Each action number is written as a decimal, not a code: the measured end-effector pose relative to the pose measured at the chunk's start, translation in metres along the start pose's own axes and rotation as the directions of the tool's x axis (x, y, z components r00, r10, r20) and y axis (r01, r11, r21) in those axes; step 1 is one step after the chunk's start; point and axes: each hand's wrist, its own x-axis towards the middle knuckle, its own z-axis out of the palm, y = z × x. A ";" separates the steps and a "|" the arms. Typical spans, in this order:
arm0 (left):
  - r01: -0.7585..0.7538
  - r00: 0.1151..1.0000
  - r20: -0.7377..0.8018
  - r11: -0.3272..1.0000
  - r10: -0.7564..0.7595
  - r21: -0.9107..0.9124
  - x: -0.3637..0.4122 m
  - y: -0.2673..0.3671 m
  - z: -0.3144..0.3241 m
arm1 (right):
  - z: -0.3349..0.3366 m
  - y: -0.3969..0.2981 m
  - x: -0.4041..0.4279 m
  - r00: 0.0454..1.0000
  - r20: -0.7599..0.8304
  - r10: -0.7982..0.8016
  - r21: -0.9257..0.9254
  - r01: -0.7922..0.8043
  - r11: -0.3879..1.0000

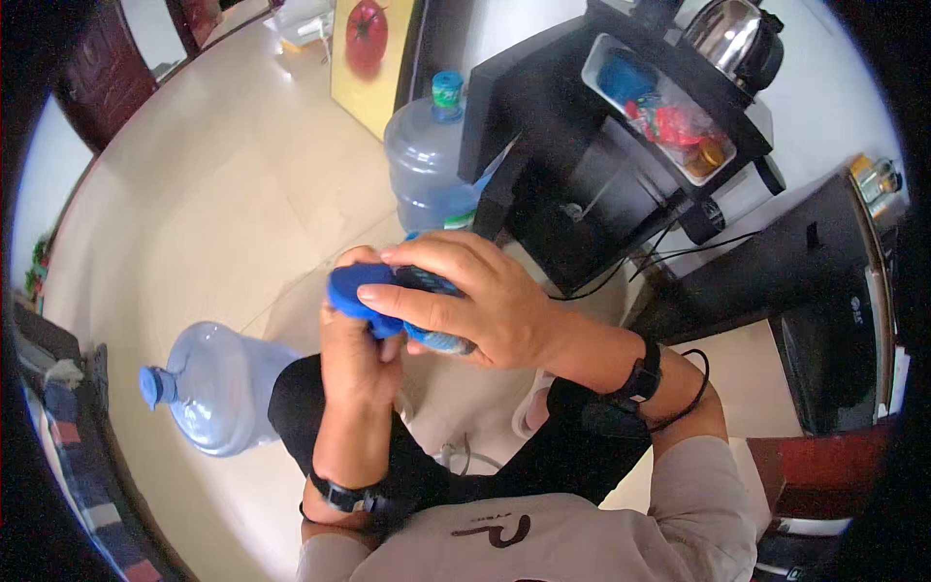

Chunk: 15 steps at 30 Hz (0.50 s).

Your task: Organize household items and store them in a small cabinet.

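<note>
A blue object [356, 289], possibly a small shoe or a bundle of fabric, is held between both hands in front of my knees. It has a smooth royal-blue end, a dark middle and a lighter blue textured part underneath; its exact kind cannot be told. My left hand [360, 349] grips it from below and the left, with the fingers partly hidden behind it. Over its top and right side lies my right hand [487, 305], two fingers stretched across the blue end.
An empty water-cooler bottle [218, 389] lies beside my left knee. Another large bottle [425, 160] stands ahead by a black stand [596, 174] bearing a white tray [593, 69] of packets and a metal kettle [724, 36]. Cables [658, 254] trail to the right, near a black cabinet [829, 335].
</note>
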 end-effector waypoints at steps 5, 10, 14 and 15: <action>-0.141 0.988 -0.015 0.933 0.154 0.333 0.001 0.007 0.004 | -0.002 0.014 -0.010 0.859 0.280 0.428 -0.032 -0.437 0.899; -0.328 0.942 0.150 0.735 0.299 0.594 -0.003 0.002 0.010 | -0.005 0.017 -0.005 0.742 0.227 0.630 0.510 -0.642 0.572; -0.500 0.863 0.289 0.628 0.414 0.596 0.004 -0.001 0.010 | -0.003 0.009 -0.002 0.544 0.522 0.657 0.624 -0.769 0.141; -0.594 0.800 0.379 0.520 0.466 0.614 0.005 -0.002 0.007 | -0.002 0.010 -0.003 0.543 0.530 0.652 0.623 -0.771 0.136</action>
